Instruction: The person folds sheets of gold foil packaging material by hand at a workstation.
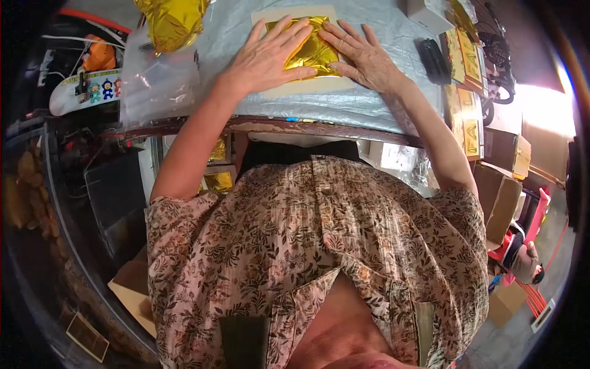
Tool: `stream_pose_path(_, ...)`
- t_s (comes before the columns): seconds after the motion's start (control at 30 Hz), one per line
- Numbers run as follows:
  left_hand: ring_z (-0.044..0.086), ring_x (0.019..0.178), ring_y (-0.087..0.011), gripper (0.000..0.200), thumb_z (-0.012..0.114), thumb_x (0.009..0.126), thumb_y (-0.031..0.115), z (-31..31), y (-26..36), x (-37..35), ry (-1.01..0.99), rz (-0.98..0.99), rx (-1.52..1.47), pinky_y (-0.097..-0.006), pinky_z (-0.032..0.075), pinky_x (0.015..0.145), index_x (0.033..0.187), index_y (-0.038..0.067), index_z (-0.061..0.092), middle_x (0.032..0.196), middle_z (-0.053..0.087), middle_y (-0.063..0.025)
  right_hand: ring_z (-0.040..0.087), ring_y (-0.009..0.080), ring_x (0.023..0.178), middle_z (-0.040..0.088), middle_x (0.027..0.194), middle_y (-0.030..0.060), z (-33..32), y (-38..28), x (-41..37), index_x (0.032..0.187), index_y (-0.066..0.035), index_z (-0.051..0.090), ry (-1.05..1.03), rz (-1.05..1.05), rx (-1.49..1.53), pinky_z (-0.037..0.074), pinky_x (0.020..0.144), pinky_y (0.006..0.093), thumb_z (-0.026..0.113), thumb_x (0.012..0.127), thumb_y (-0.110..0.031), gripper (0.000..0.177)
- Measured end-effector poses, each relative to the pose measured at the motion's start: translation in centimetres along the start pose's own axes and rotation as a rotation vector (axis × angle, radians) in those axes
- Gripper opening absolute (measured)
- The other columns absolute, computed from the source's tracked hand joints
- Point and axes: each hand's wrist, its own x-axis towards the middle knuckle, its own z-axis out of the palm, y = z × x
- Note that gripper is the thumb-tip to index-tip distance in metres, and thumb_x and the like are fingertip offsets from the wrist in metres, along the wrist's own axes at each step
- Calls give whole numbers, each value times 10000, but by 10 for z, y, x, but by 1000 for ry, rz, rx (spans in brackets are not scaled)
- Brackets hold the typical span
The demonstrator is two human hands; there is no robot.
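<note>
The left hand [276, 52] and right hand [369, 61] lie palm down and open, fingers slightly spread, gripping nothing, on the gold foil [314, 54]. The foil rests over a pale card [286, 91] on the sheet-covered worktop [230, 106].

Bright light [547, 111] glares right of 1 sheet-covered table [215, 37], near grey floor [522, 332].

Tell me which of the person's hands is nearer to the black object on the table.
Right. The right hand is at the gold foil's right edge, left of the black object; the left hand is farther, at the foil's left.
</note>
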Motion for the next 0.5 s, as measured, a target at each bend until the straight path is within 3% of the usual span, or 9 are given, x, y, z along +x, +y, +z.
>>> stream_pose_path(0.03,210,1561,-265,964,428,930,787,1,0,1,5,11,-1,-561,117,1262,1608,113,312,1683,275,-55,318,319,1518,347,1646,102,-2,-2,-2,1601,-182,344,44,17,48,210,1241,548,519,1053,-409,619)
stream_pose_path(0.07,207,1562,-262,974,424,926,795,1,-1,1,-7,6,-1,-558,115,1263,1613,114,304,1683,275,-52,318,319,1518,347,1646,102,-6,-4,-5,1601,-182,344,46,24,39,210,1241,548,519,1053,-409,619)
stream_pose_path(0.13,205,1563,-258,984,419,923,802,2,-3,1,-8,-3,6,-555,113,1264,1617,115,296,1684,274,-49,541,354,1357,571,1461,178,-12,-5,-6,1500,-86,487,183,394,595,430,1124,452,559,1027,-194,491)
stream_pose_path(0.17,204,1564,-259,990,424,918,806,6,-3,0,3,-4,-6,-552,112,1264,1618,116,296,1683,275,-49,685,355,1142,707,1229,205,-10,-3,-4,1368,-3,586,303,398,495,543,968,376,527,992,-84,390)
stream_pose_path(0.3,197,1566,-258,1003,426,909,815,5,-4,-1,-2,-8,-25,-546,102,1267,1618,117,297,1684,273,-56,726,347,1002,747,1078,207,-33,-12,15,1227,41,656,104,599,421,558,920,378,557,972,-91,304)
stream_pose_path(0.37,195,1567,-258,1008,423,907,819,5,-2,-1,-8,-14,-28,-544,100,1267,1618,117,295,1685,270,-61,733,360,858,749,963,227,-22,3,26,1079,63,703,-71,648,591,571,822,395,581,946,-92,238)
stream_pose_path(0.5,147,1579,-243,1013,422,906,824,-4,2,0,-81,-79,-68,-505,54,1288,1634,141,252,1703,219,-43,727,314,733,748,852,196,-15,14,48,997,73,717,-126,761,760,563,703,410,606,923,-123,238)
